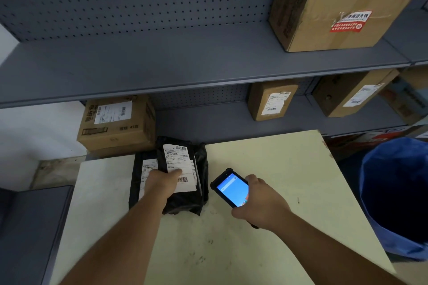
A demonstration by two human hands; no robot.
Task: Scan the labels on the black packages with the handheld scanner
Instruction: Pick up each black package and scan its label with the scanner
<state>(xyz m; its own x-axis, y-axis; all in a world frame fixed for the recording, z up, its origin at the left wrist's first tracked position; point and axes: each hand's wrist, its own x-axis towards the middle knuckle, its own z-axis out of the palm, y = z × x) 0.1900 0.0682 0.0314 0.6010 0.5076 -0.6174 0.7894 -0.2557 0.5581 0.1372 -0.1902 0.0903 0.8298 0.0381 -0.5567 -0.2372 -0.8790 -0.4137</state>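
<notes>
A stack of black plastic packages lies at the far left part of a pale yellow table. The top black package carries a white shipping label with barcodes. A second black package with its own label shows under it on the left. My left hand grips the top package, thumb pressed on its label. My right hand holds the handheld scanner, a black device with a lit blue screen, just right of the packages and tilted toward them.
Grey metal shelves stand behind the table with several cardboard boxes, the nearest box just behind the packages. A blue bin stands at the table's right edge. A grey surface lies to the left.
</notes>
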